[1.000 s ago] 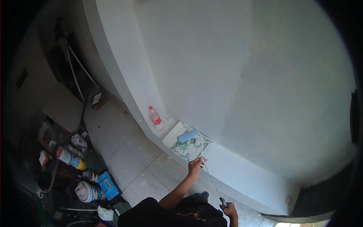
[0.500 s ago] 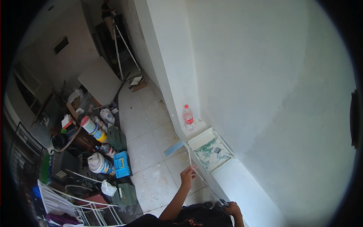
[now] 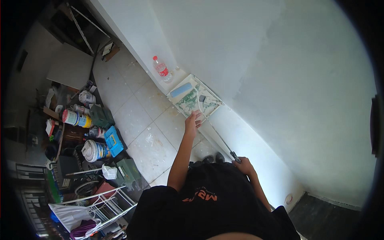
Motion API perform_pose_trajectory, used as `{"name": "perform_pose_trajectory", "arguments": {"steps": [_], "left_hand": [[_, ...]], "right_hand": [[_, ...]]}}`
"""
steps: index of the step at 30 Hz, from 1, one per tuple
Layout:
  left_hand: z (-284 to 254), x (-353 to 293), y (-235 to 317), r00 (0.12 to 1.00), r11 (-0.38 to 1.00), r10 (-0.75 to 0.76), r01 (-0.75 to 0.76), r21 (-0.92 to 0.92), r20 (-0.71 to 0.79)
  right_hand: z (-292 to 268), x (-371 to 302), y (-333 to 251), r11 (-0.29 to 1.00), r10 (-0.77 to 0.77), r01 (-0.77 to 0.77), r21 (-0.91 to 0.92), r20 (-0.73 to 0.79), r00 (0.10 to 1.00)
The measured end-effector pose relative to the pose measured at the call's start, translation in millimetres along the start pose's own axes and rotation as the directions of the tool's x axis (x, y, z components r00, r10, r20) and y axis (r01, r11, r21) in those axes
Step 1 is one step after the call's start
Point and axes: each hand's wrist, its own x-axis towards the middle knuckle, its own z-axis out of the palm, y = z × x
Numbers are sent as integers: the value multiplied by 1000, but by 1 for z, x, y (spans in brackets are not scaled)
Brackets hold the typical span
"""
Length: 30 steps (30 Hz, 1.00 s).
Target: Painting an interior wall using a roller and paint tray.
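Observation:
A paint roller with a pale blue sleeve point(image 3: 181, 89) lies over the paint tray point(image 3: 214, 92), which stands on a white ledge. Its long thin rod point(image 3: 219, 135) runs back toward me and ends in a dark grip point(image 3: 235, 156). My right hand point(image 3: 245, 165) is closed round that grip. Close to the rod, at the tray's near edge, my left hand point(image 3: 193, 121) has its fingers apart; whether they touch the rod is hard to see. Green and whitish paint coats the tray, and a small grey block point(image 3: 202, 98) sits in it.
A clear plastic bottle with a red cap point(image 3: 161, 69) stands on the ledge beyond the tray. Paint buckets point(image 3: 94, 151), a blue toolbox point(image 3: 114, 141) and a white metal rack point(image 3: 114, 204) crowd the left. The painted wall point(image 3: 280, 100) rises on the right.
The roller sleeve has moved from above the floor left of the tray to over the tray. My left hand's fingers have spread beside the rod. The view has shifted.

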Motion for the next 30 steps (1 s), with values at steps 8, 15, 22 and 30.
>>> {"name": "perform_pose_trajectory", "arguments": {"steps": [8,15,22,30], "left_hand": [[-34,-44,-63,970,992,-102,115,48,-219],[-71,-104,-41,953,992,-65,28,-126,-297],[-125,-168,-71,868,961,-65,-79,-267,-492],[-152,-233,-118,740,917,-170,-122,-379,-650]], "right_hand": [[-23,17,9,995,44,-65,-75,-253,966],[-20,83,-7,973,-5,-22,-228,-116,993],[10,142,-38,972,-81,66,-224,-57,995],[31,153,-24,948,-82,62,-311,-53,995]]}}
